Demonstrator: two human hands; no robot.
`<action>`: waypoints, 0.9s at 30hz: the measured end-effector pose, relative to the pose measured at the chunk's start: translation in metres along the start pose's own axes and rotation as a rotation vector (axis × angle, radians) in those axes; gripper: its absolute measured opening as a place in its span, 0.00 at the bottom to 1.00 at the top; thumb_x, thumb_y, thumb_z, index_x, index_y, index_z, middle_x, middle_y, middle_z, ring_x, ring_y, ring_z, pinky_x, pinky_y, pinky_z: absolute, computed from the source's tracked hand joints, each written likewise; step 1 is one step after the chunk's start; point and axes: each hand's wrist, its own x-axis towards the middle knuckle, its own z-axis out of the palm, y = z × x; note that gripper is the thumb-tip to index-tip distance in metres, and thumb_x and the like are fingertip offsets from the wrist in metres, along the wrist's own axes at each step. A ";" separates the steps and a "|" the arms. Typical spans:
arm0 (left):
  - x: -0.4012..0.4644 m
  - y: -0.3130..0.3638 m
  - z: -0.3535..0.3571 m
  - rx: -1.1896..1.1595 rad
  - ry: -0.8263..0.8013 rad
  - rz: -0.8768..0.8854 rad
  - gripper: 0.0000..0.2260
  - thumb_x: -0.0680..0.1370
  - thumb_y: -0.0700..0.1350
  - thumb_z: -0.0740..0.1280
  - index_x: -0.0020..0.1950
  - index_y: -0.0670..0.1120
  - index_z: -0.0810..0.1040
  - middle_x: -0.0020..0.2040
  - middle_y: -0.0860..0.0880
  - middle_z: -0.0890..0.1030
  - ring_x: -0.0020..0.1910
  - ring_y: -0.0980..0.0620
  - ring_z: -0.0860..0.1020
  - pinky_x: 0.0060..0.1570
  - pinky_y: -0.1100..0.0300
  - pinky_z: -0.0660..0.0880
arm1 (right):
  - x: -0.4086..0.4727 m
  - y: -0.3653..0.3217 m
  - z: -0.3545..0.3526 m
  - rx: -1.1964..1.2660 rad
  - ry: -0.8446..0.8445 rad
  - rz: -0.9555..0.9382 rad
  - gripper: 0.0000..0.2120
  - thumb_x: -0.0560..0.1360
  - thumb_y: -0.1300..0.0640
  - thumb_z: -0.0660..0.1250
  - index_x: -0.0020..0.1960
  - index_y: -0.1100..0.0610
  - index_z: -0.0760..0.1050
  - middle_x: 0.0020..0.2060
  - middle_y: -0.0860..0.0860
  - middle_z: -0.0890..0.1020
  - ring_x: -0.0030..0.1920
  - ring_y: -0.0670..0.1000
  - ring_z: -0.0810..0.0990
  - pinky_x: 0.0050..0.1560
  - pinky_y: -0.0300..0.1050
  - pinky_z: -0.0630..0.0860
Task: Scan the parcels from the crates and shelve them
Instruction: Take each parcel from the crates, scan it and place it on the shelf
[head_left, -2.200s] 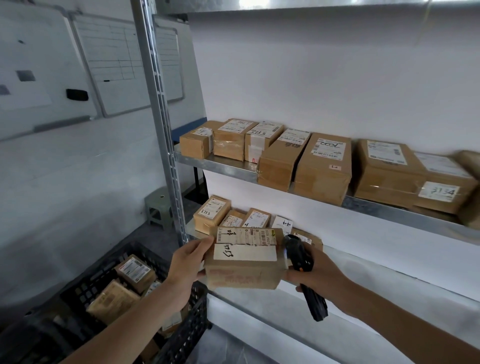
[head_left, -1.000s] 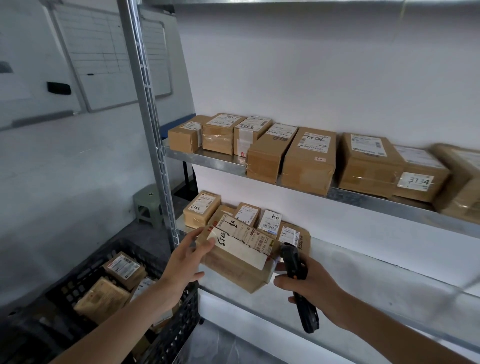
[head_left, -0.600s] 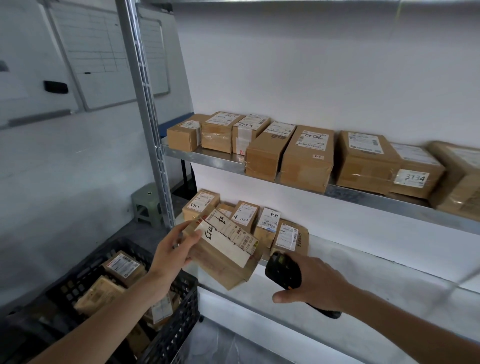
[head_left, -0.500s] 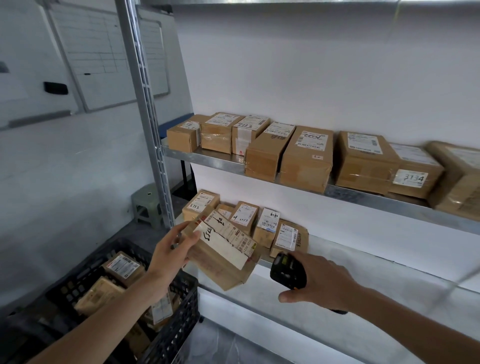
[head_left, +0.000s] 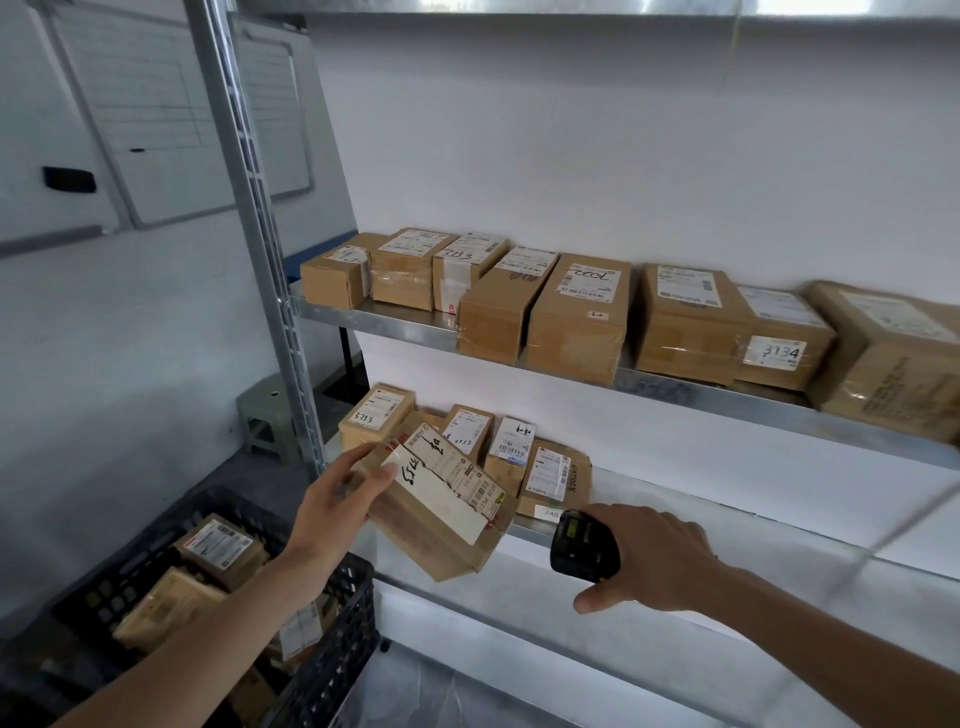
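Note:
My left hand (head_left: 332, 501) grips a brown cardboard parcel (head_left: 441, 514) by its left end and holds it tilted, label up, in front of the lower shelf (head_left: 727, 540). My right hand (head_left: 649, 556) holds a black handheld scanner (head_left: 582, 545) just right of the parcel, its head turned toward the parcel. Several small parcels (head_left: 467, 431) stand at the left end of the lower shelf behind the held one. A black crate (head_left: 343, 639) at the lower left holds several more parcels (head_left: 218, 545).
The upper shelf (head_left: 675, 389) carries a row of several brown boxes (head_left: 582, 312). A grey upright post (head_left: 249, 218) stands at the rack's left. A small green stool (head_left: 265, 415) sits on the floor behind it. Whiteboards (head_left: 156, 114) hang on the left wall.
My left hand has tilted the parcel and swung it left and down. My right hand has turned the scanner from hanging down beside the box to pointing its head at it.

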 end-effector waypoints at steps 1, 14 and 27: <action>0.001 0.000 0.002 0.007 0.001 0.004 0.23 0.66 0.65 0.78 0.59 0.65 0.80 0.57 0.54 0.82 0.59 0.51 0.80 0.62 0.45 0.78 | 0.000 0.002 0.000 -0.001 0.001 0.009 0.39 0.62 0.27 0.76 0.68 0.40 0.70 0.55 0.40 0.81 0.57 0.48 0.78 0.47 0.45 0.67; 0.012 -0.001 0.023 0.057 -0.006 0.019 0.21 0.66 0.67 0.76 0.58 0.68 0.80 0.56 0.59 0.80 0.59 0.52 0.79 0.64 0.43 0.76 | -0.009 0.026 -0.009 0.037 0.032 0.066 0.37 0.60 0.23 0.74 0.63 0.39 0.71 0.51 0.37 0.80 0.53 0.45 0.77 0.46 0.45 0.66; 0.020 0.008 0.045 0.031 -0.027 0.046 0.25 0.60 0.69 0.75 0.56 0.70 0.80 0.61 0.52 0.79 0.62 0.49 0.78 0.63 0.42 0.77 | -0.006 0.046 -0.015 -0.054 0.023 0.057 0.35 0.62 0.25 0.74 0.61 0.42 0.72 0.49 0.39 0.80 0.52 0.46 0.77 0.48 0.46 0.70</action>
